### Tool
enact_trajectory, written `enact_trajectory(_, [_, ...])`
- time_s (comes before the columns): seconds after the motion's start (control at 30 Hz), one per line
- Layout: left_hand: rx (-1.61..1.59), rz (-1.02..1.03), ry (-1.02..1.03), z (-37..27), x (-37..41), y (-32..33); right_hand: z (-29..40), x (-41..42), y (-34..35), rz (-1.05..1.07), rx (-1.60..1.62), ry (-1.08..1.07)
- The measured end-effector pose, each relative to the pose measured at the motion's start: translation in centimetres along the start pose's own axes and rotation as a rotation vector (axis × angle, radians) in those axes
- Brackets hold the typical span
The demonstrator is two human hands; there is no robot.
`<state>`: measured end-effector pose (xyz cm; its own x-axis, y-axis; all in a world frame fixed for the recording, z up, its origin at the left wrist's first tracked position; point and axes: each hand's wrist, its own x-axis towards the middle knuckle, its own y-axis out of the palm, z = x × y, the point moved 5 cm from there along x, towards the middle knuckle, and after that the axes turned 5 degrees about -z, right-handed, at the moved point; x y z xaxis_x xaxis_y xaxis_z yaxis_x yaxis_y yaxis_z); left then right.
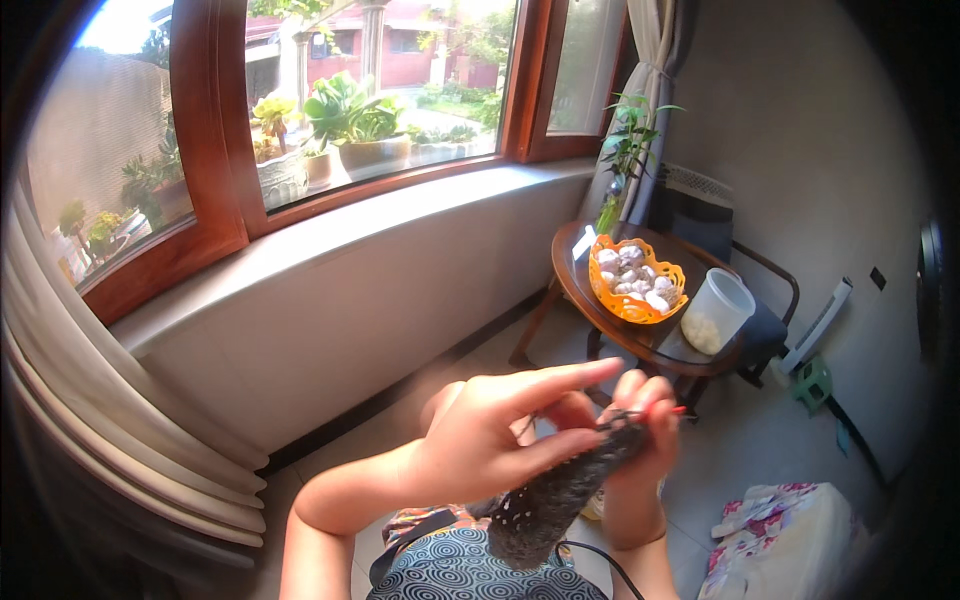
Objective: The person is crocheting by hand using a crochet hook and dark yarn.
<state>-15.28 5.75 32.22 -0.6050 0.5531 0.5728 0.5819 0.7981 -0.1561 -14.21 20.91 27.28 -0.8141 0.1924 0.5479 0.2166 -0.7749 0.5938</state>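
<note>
A dark grey knitted or crocheted piece (544, 506) hangs over my lap, with pale flecks on its left side. My left hand (487, 431) pinches the top edge of this piece between the thumb and bent fingers, while the index finger stretches out to the right. Dark yarn (534, 416) shows near those fingers. My right hand (646, 427) grips the other end of the top edge together with a slim tool that has a red tip (679, 410). Most of the tool is hidden by the fingers, so I cannot tell if it is a hook or a needle.
A round wooden table (566, 259) ahead bears an orange basket (637, 311) of garlic bulbs, a translucent tub (720, 300) with pale pieces inside, and a green plant (630, 142). A dark cord (600, 555) runs beside my patterned apron (480, 562). Floral cloth (761, 525) lies at lower right.
</note>
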Motion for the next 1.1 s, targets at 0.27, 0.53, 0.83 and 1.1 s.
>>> enact_trajectory(0.27, [-0.499,-0.409,-0.273,12.8,-6.9,1.1,-7.8,-5.4,-4.9,-0.185,-0.105,0.392])
enact_trajectory(0.53, [-0.62,-0.499,-0.347,15.2,-9.2,1.7,-9.2,-7.5,-5.4,-0.2,-0.102,0.427])
enact_trajectory(0.83, [-0.442,-0.519,-0.292,14.9,-9.6,1.8,-8.6,-7.2,-5.5,-0.008,-0.462,0.183])
enact_trajectory(1.1, [0.003,-0.498,-0.198,13.2,-10.1,1.9,-7.0,-7.9,-3.0,0.362,-1.261,-0.52])
